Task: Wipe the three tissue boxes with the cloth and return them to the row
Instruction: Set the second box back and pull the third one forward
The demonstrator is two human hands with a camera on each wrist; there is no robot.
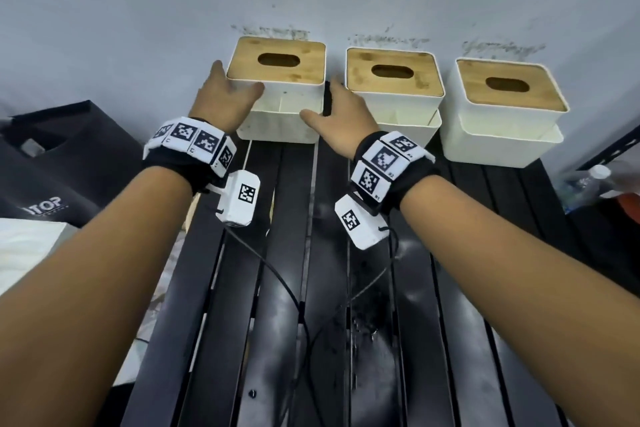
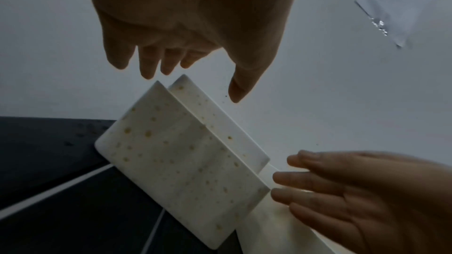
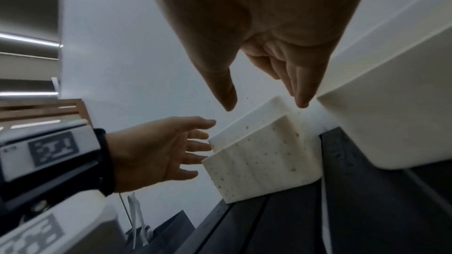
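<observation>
Three white tissue boxes with bamboo lids stand in a row against the wall. My left hand [image 1: 237, 80] is at the left side of the left box [image 1: 287, 114], fingers straight. My right hand [image 1: 332, 111] reaches into the gap between that box and the middle box [image 1: 363, 80], fingers also straight. The right box [image 1: 502, 114] stands apart. In the wrist views the left box [image 2: 176, 154] [image 3: 264, 161] shows small yellowish spots, and the fingers of my left hand [image 2: 193, 80] and right hand [image 3: 265, 103] sit close to it without curling round it. No cloth shows in either hand.
The boxes rest on a black slatted table [image 1: 450, 288] with thin cables [image 1: 294, 288] lying across it. A black bag [image 1: 52, 166] and something white [image 1: 27, 246] lie off its left edge. A plastic bottle [image 1: 588, 184] is at the right.
</observation>
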